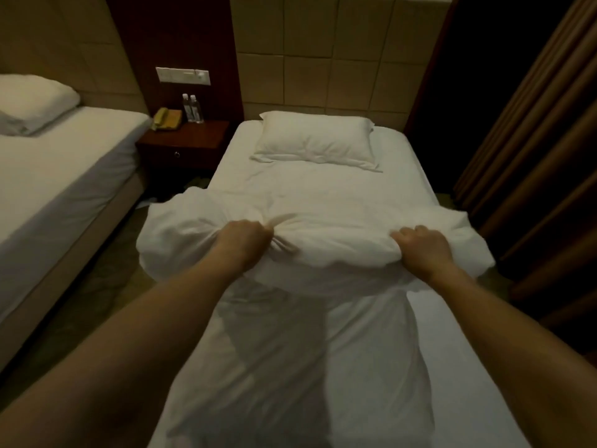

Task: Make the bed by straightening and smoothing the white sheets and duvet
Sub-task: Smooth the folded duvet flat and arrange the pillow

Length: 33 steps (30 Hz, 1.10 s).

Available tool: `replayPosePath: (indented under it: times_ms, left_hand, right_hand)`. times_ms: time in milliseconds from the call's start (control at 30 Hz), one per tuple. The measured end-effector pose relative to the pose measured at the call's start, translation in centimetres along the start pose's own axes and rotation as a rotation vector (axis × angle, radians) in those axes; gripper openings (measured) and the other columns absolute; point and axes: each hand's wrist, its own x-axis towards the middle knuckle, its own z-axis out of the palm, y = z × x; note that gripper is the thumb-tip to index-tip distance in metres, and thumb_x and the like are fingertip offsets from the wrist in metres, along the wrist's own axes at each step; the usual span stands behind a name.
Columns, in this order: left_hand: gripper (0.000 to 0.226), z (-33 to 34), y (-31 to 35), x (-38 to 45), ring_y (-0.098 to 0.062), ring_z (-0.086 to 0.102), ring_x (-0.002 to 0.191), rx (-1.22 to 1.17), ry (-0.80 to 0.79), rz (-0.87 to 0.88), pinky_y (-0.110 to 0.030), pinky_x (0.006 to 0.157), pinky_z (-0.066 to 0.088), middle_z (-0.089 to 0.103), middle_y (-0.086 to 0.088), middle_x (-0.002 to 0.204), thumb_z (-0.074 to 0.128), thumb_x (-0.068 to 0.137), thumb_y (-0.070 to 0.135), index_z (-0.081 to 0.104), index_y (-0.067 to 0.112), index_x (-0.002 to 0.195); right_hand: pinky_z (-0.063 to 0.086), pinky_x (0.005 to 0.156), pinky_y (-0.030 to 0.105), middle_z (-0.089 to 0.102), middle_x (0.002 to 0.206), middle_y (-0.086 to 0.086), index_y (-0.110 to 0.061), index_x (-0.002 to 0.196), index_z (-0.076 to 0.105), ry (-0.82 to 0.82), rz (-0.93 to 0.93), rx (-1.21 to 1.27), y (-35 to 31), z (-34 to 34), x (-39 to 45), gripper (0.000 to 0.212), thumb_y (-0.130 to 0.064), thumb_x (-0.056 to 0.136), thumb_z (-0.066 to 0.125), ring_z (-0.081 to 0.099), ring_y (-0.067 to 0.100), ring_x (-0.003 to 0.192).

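A bunched white duvet (pixel 323 221) lies across the middle of the single bed, overhanging both sides. My left hand (pixel 240 242) grips a gathered fold of it near the centre. My right hand (pixel 421 247) grips its near edge further right. Both arms reach forward from the foot of the bed. A white fitted sheet (pixel 371 367) covers the mattress below the duvet, with a dark shadow across it. A white pillow (pixel 315 140) lies flat at the head end.
A dark wooden nightstand (pixel 184 140) with a yellow telephone (pixel 166 118) and two water bottles (pixel 193 108) stands left of the bed. A second bed (pixel 64 189) lies further left. Brown curtains (pixel 533 140) hang along the right side, close to the bed.
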Motion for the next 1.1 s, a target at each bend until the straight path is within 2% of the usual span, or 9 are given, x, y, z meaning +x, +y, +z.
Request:
replayPosePath:
  times_ms: [100, 200, 267, 367, 500, 567, 667, 800, 1100]
  left_hand:
    - [0.029, -3.0, -1.4, 0.7, -0.035, 0.063, 0.1, -0.036, 0.104, -0.05, -0.04, 0.077, 0.049, 0.064, -0.017, 0.109, 0.046, 0.091, 0.017, 0.058, 0.013, 0.116]
    - [0.028, -2.3, -1.1, -0.3, -0.037, 0.063, 0.095, -0.125, 0.166, -0.095, -0.039, 0.073, 0.048, 0.065, -0.018, 0.104, 0.049, 0.089, 0.016, 0.059, 0.011, 0.114]
    - [0.036, 2.1, 1.0, -3.5, -0.034, 0.062, 0.101, -0.183, 0.031, -0.089, -0.038, 0.078, 0.048, 0.064, -0.015, 0.111, 0.044, 0.092, 0.016, 0.052, 0.018, 0.126]
    - [0.037, 11.0, 5.8, -12.6, -0.028, 0.059, 0.112, -0.229, -0.321, -0.026, -0.037, 0.089, 0.047, 0.061, -0.009, 0.122, 0.038, 0.096, 0.014, 0.047, 0.02, 0.131]
    - [0.033, 16.8, 8.9, -20.1, -0.025, 0.059, 0.111, -0.326, -0.515, -0.037, -0.036, 0.087, 0.047, 0.061, -0.005, 0.121, 0.04, 0.092, 0.014, 0.049, 0.017, 0.123]
    - [0.032, 16.6, 9.3, -20.7, -0.026, 0.059, 0.111, -0.325, -0.532, -0.051, -0.037, 0.088, 0.047, 0.062, -0.006, 0.12, 0.041, 0.091, 0.014, 0.049, 0.017, 0.122]
    - [0.029, 15.6, 8.4, -19.0, -0.029, 0.059, 0.111, -0.328, -0.393, -0.102, -0.038, 0.088, 0.047, 0.062, -0.008, 0.118, 0.042, 0.091, 0.012, 0.053, 0.014, 0.118]
    - [0.033, 13.1, 6.0, -16.3, -0.032, 0.06, 0.107, -0.268, -0.265, -0.1, -0.039, 0.085, 0.048, 0.062, -0.012, 0.116, 0.043, 0.092, 0.013, 0.051, 0.014, 0.124]
    - [0.032, 13.4, 6.5, -17.2, -0.032, 0.06, 0.108, -0.302, -0.289, -0.018, -0.04, 0.085, 0.049, 0.062, -0.012, 0.117, 0.044, 0.091, 0.013, 0.052, 0.014, 0.122]
  right_hand:
    - [0.045, 0.068, 0.044, 0.062, 0.101, 0.024, -0.002, 0.111, 0.062, 0.236, 0.032, 0.135, 1.4, -3.8, 0.4, 0.032, -0.011, 0.08, 0.066, 0.058, 0.042, 0.09]
    - [0.045, 0.051, 0.041, 0.061, 0.075, 0.029, 0.004, 0.085, 0.065, 0.461, 0.112, 0.211, 0.5, -3.3, -1.8, 0.021, 0.001, 0.066, 0.073, 0.059, 0.044, 0.063]
    - [0.047, 0.056, 0.042, 0.064, 0.081, 0.026, 0.001, 0.086, 0.066, 0.316, 0.22, 0.33, -3.7, 1.0, -5.9, 0.009, -0.002, 0.078, 0.065, 0.062, 0.043, 0.07]
    - [0.049, 0.079, 0.035, 0.067, 0.103, 0.012, -0.011, 0.102, 0.067, -0.219, 0.282, 0.389, -12.7, 8.6, -15.1, 0.021, -0.011, 0.09, 0.05, 0.063, 0.03, 0.096]
    - [0.047, 0.082, 0.031, 0.068, 0.104, 0.006, -0.016, 0.107, 0.068, -0.362, 0.131, 0.399, -16.4, 12.4, -21.3, 0.031, -0.006, 0.082, 0.053, 0.063, 0.027, 0.097]
    - [0.05, 0.074, 0.034, 0.07, 0.092, 0.01, -0.012, 0.095, 0.071, -0.348, 0.149, 0.385, -16.1, 11.5, -21.8, 0.026, -0.001, 0.074, 0.06, 0.065, 0.03, 0.086]
    - [0.051, 0.052, 0.036, 0.066, 0.065, 0.016, -0.004, 0.065, 0.068, -0.222, 0.197, 0.359, -15.7, 9.6, -20.6, 0.018, 0.011, 0.056, 0.071, 0.064, 0.034, 0.06]
    - [0.049, 0.067, 0.033, 0.069, 0.084, 0.011, -0.01, 0.084, 0.069, -0.191, 0.222, 0.278, -14.1, 6.8, -17.6, 0.016, -0.001, 0.079, 0.056, 0.066, 0.031, 0.081]
    - [0.048, 0.08, 0.033, 0.066, 0.107, 0.009, -0.014, 0.104, 0.066, -0.197, 0.2, 0.27, -14.0, 8.2, -18.6, 0.025, -0.006, 0.085, 0.05, 0.062, 0.027, 0.1]
